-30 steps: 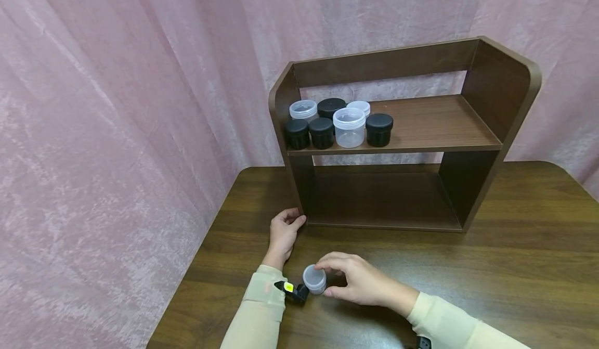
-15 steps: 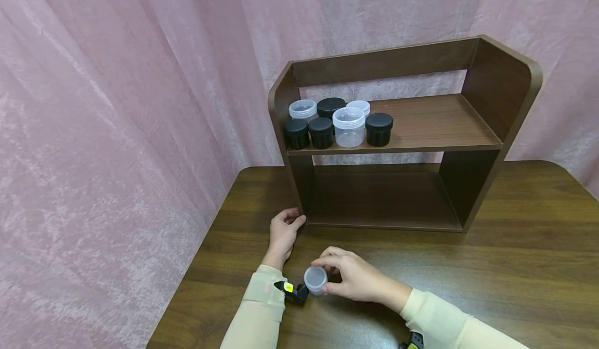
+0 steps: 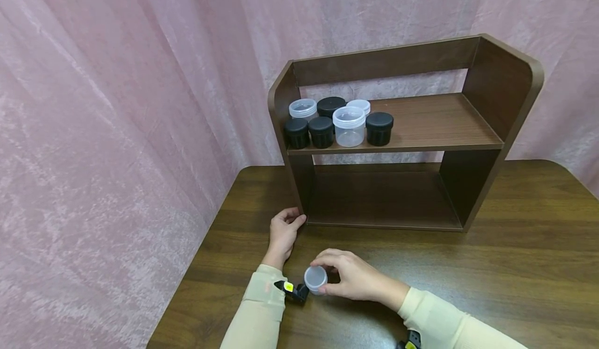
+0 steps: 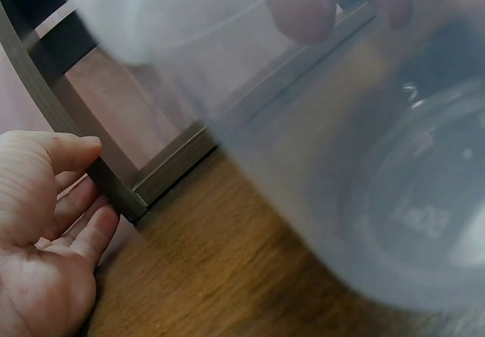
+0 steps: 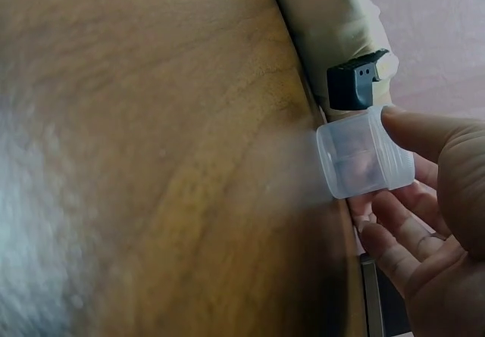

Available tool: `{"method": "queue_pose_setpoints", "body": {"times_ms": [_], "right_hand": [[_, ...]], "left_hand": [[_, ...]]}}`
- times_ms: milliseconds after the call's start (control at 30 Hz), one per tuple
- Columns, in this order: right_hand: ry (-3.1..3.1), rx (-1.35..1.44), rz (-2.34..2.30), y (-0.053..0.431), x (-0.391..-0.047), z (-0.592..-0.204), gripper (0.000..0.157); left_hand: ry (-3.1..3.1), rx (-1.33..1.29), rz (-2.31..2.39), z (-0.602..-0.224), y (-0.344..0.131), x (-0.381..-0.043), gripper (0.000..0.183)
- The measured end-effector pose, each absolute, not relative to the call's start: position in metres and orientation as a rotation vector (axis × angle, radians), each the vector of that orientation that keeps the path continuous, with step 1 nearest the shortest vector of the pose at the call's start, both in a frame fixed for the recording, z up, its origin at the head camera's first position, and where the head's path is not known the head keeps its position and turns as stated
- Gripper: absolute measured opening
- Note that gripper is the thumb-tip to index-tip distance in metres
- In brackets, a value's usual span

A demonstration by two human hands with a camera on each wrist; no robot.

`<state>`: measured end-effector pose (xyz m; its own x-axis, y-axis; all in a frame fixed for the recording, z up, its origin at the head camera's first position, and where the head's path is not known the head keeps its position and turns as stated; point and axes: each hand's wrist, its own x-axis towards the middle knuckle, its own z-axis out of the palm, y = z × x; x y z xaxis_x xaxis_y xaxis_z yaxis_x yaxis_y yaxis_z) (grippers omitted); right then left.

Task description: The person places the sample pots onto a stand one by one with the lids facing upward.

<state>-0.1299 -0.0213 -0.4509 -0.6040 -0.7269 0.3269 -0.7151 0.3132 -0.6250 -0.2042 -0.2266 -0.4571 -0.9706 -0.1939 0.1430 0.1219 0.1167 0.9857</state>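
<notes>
In the head view, my right hand holds a small clear plastic jar with a translucent lid, close over the table in front of the shelf. The right wrist view shows my thumb on one side of the lid and fingers on the other. My left hand grips the lower front corner of the wooden shelf's left side panel. From the left wrist, the thumb and fingers lie on either side of that panel's edge, while the clear jar fills much of the view, close to the camera.
On the shelf's upper board, several jars stand bunched at the left: black-lidded ones such as a black jar, and clear ones such as a larger clear jar. A wrist camera on the left sleeve is right beside the held jar.
My right hand has shifted slightly left and its fingers have closed in on the jar's lid. The jar has moved a touch to the right; my left hand has stayed at the shelf corner.
</notes>
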Motion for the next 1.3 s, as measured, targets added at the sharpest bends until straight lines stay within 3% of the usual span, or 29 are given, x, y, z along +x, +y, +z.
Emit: {"method": "queue_pose_setpoints", "body": {"times_ms": [667, 833, 1300], "right_hand": [[2.584, -1.291, -1.286, -0.011, -0.131, -0.445, 0.045], [2.58, -1.248, -1.347, 0.001, -0.133, -0.44, 0.045], [2.673, -1.21, -1.496, 0.046, -0.141, -0.413, 0.044]], "left_hand": [[-2.16, 0.075, -1.923, -0.466, -0.229, -0.213, 0.023], [-2.15, 0.102, -1.941, -0.488, -0.235, -0.227, 0.027], [-2.133, 0.092, -1.961, -0.49, -0.235, -0.225, 0.024]]}}
